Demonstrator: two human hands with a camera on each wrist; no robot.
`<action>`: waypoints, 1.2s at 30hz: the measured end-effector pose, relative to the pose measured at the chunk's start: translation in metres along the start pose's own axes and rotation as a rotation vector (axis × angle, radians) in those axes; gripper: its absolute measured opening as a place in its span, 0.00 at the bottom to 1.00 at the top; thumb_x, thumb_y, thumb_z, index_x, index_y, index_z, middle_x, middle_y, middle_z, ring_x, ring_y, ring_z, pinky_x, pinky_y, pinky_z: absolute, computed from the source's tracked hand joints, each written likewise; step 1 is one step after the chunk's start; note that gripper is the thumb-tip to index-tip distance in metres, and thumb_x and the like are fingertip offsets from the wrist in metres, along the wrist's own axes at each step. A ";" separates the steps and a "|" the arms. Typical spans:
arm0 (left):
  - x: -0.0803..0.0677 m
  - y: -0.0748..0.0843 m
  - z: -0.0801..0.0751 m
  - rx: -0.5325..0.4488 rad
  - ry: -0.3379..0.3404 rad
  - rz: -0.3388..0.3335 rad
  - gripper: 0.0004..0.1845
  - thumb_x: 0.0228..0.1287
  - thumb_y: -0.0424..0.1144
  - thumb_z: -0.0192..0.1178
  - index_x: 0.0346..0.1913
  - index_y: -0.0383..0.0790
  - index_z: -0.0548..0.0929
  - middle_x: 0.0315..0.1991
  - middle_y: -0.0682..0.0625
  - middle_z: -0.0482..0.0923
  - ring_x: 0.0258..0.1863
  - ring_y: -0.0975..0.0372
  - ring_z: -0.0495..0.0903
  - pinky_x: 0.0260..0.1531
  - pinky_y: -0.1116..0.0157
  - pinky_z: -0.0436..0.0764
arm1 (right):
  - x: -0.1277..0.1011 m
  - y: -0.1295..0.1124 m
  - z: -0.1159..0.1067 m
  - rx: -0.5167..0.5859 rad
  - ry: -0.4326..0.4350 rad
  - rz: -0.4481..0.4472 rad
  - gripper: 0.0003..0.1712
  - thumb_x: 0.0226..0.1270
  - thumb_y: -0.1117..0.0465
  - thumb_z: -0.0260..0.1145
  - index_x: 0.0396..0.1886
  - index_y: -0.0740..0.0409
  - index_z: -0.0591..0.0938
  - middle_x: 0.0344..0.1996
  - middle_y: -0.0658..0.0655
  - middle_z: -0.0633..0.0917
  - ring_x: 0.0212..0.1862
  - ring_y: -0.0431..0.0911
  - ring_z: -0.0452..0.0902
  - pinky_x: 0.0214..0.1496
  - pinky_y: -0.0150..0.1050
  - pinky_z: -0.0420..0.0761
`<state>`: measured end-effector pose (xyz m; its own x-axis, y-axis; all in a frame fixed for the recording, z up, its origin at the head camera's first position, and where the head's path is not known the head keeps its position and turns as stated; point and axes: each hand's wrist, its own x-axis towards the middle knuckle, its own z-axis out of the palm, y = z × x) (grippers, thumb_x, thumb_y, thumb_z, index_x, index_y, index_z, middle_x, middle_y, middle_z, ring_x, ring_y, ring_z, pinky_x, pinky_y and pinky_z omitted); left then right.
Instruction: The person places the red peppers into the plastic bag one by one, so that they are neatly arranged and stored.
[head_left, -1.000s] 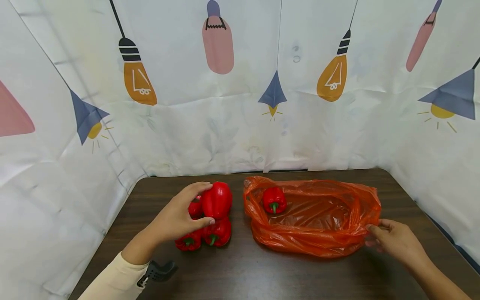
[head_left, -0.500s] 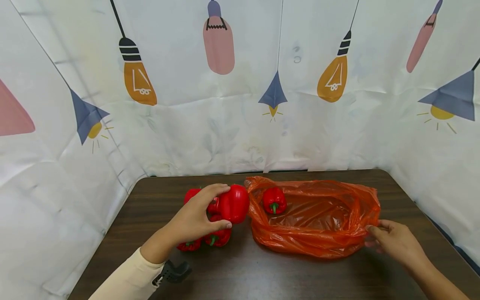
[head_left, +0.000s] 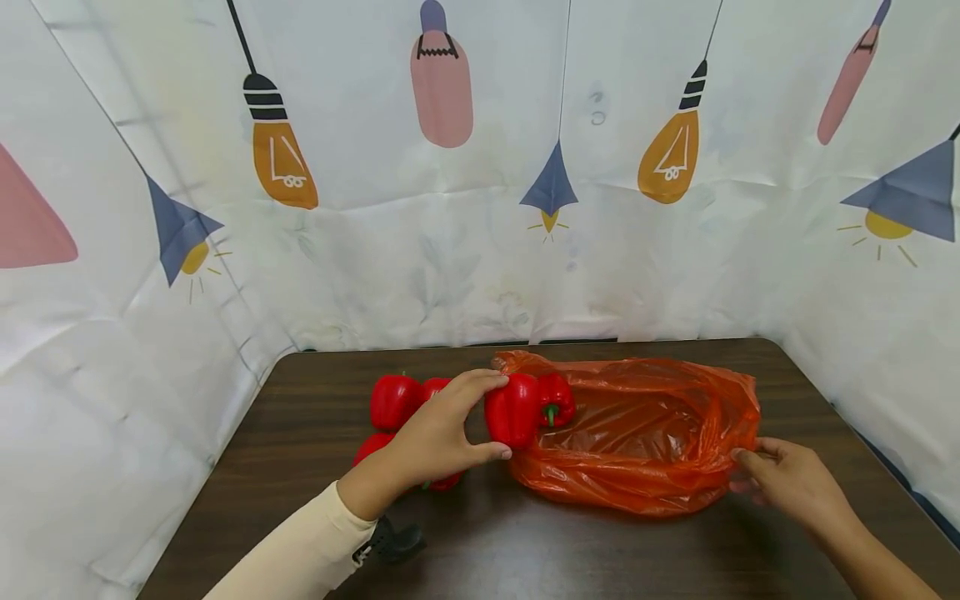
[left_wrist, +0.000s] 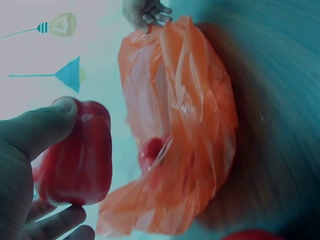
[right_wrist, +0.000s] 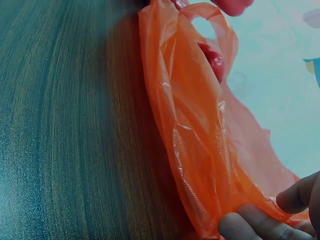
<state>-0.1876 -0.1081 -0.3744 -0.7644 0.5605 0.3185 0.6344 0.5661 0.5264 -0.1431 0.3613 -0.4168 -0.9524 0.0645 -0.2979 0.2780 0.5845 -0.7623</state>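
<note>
My left hand (head_left: 438, 429) holds a red bell pepper (head_left: 513, 411) between thumb and fingers, over the left end of an orange plastic bag (head_left: 592, 483). In the left wrist view the held pepper (left_wrist: 80, 155) is raised beside the bag (left_wrist: 200, 115). The bag lies with its mouth spread wide, and a second bell pepper (head_left: 555, 400) sits inside at the left end. At the bag's right end, my right hand (head_left: 795, 483) pinches the plastic; the right wrist view shows thumb and fingers on either side of the bag's edge (right_wrist: 200, 165).
Several more red bell peppers (head_left: 395, 402) are grouped on the dark wooden table (head_left: 570, 558) left of the bag, partly hidden by my left hand. A dark strap piece (head_left: 393, 542) hangs at the left wrist. A printed white curtain (head_left: 465, 275) stands behind the table.
My left hand has carried the bell pepper rightward, from above the group of peppers to the bag's left end. The right hand and the bag have stayed in place.
</note>
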 end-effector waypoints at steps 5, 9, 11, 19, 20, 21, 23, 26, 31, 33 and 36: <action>0.012 0.009 0.015 0.012 -0.007 -0.012 0.44 0.54 0.49 0.80 0.72 0.45 0.71 0.72 0.50 0.66 0.67 0.57 0.73 0.57 0.56 0.81 | 0.000 0.000 0.000 -0.008 0.006 -0.004 0.39 0.82 0.45 0.54 0.69 0.79 0.67 0.37 0.60 0.90 0.39 0.51 0.88 0.37 0.43 0.86; 0.021 0.014 0.028 0.033 -0.002 -0.009 0.44 0.54 0.49 0.79 0.73 0.46 0.70 0.71 0.50 0.67 0.62 0.57 0.77 0.56 0.56 0.82 | 0.000 -0.001 0.001 -0.010 0.005 -0.011 0.37 0.82 0.47 0.54 0.68 0.80 0.68 0.39 0.60 0.90 0.39 0.50 0.88 0.37 0.42 0.86; 0.024 0.015 0.034 0.042 0.000 -0.003 0.44 0.54 0.49 0.79 0.72 0.46 0.70 0.70 0.51 0.67 0.61 0.57 0.77 0.55 0.57 0.82 | 0.001 -0.001 0.001 -0.009 0.003 -0.010 0.37 0.82 0.47 0.54 0.68 0.80 0.68 0.39 0.60 0.90 0.39 0.49 0.88 0.37 0.42 0.86; 0.032 0.018 0.049 0.088 0.018 0.020 0.43 0.53 0.48 0.80 0.71 0.45 0.71 0.70 0.49 0.68 0.56 0.54 0.80 0.54 0.57 0.82 | 0.000 0.001 0.001 -0.007 0.002 -0.005 0.38 0.82 0.47 0.54 0.68 0.81 0.66 0.38 0.60 0.90 0.39 0.50 0.88 0.37 0.42 0.86; 0.033 0.018 0.050 0.099 0.021 0.024 0.44 0.53 0.48 0.81 0.71 0.44 0.71 0.70 0.49 0.68 0.56 0.54 0.80 0.55 0.57 0.82 | 0.000 0.001 0.001 -0.008 0.002 -0.004 0.38 0.82 0.47 0.54 0.68 0.81 0.66 0.37 0.60 0.90 0.38 0.50 0.88 0.37 0.42 0.86; 0.034 0.018 0.052 0.113 0.023 0.029 0.44 0.52 0.48 0.81 0.71 0.44 0.72 0.70 0.48 0.68 0.56 0.54 0.80 0.55 0.57 0.82 | 0.000 0.001 0.001 -0.009 0.002 -0.005 0.38 0.81 0.47 0.54 0.68 0.81 0.66 0.37 0.60 0.90 0.38 0.50 0.88 0.37 0.42 0.86; 0.035 0.017 0.055 0.142 0.027 0.042 0.44 0.52 0.48 0.81 0.70 0.44 0.72 0.70 0.48 0.68 0.57 0.54 0.80 0.56 0.57 0.81 | 0.000 0.001 0.001 -0.010 0.004 -0.003 0.38 0.81 0.48 0.55 0.68 0.81 0.67 0.37 0.59 0.90 0.38 0.50 0.88 0.37 0.41 0.86; 0.035 0.015 0.059 0.173 0.029 0.056 0.44 0.51 0.48 0.82 0.70 0.44 0.72 0.69 0.47 0.68 0.57 0.54 0.80 0.57 0.57 0.81 | 0.001 0.001 0.002 -0.012 0.006 -0.008 0.37 0.82 0.48 0.54 0.68 0.80 0.67 0.37 0.59 0.90 0.38 0.50 0.88 0.37 0.41 0.86; 0.035 0.011 0.064 0.198 0.017 0.053 0.43 0.50 0.47 0.82 0.69 0.45 0.73 0.69 0.46 0.69 0.58 0.54 0.80 0.57 0.56 0.81 | 0.003 0.002 0.002 -0.024 0.008 -0.021 0.36 0.83 0.48 0.53 0.67 0.81 0.68 0.37 0.60 0.90 0.37 0.49 0.87 0.36 0.41 0.86; 0.035 0.011 0.065 0.201 0.007 0.041 0.43 0.50 0.47 0.82 0.69 0.45 0.72 0.69 0.47 0.69 0.59 0.54 0.79 0.57 0.55 0.81 | 0.003 0.002 0.002 -0.023 0.011 -0.023 0.36 0.83 0.49 0.53 0.67 0.80 0.68 0.37 0.60 0.90 0.38 0.49 0.87 0.36 0.41 0.86; 0.034 0.011 0.066 0.205 -0.015 0.022 0.44 0.50 0.47 0.82 0.69 0.46 0.72 0.69 0.47 0.69 0.58 0.54 0.80 0.57 0.55 0.81 | 0.003 0.003 0.003 -0.017 0.012 -0.029 0.34 0.83 0.49 0.53 0.66 0.80 0.70 0.37 0.60 0.90 0.38 0.48 0.88 0.36 0.42 0.87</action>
<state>-0.1993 -0.0424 -0.4100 -0.7493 0.5820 0.3160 0.6622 0.6640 0.3473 -0.1450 0.3613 -0.4218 -0.9614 0.0566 -0.2692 0.2483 0.5996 -0.7608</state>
